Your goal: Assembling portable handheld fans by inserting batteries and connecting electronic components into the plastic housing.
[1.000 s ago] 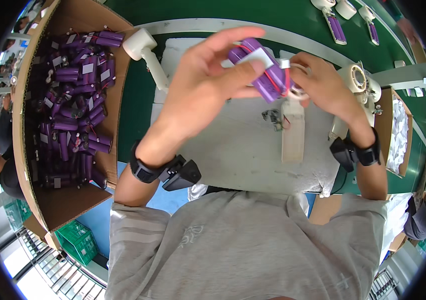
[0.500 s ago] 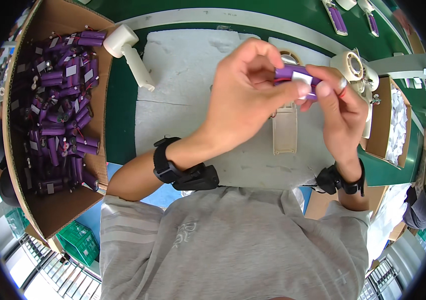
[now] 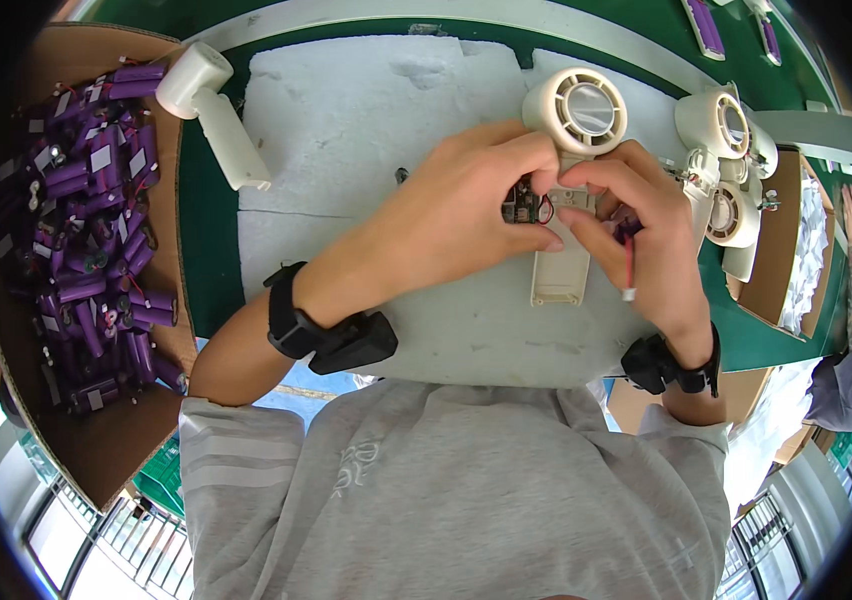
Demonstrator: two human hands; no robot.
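– Green worktop [image 3: 211,230], go.
– Cardboard box [image 3: 141,440] of battery packs [image 3: 96,250], loose fan piece [image 3: 231,140], white foam pad [image 3: 346,130].
– Next?
– Left hand [image 3: 476,190], pinching a circuit board [image 3: 521,205].
– Open fan housing [image 3: 558,275]?
– On the pad, beneath and between both hands' fingertips; long axis near-to-far, round head [image 3: 586,108] far end. Neither hand clearly nearer.
– Then?
– Right hand [image 3: 656,210], curled round a purple pack [image 3: 629,222], red wire [image 3: 629,262] dangling. Fan bodies [image 3: 711,122] beyond.
– Hidden?
– Housing's upper handle partly, most of the held pack. Can't tell whether fingertips touch.
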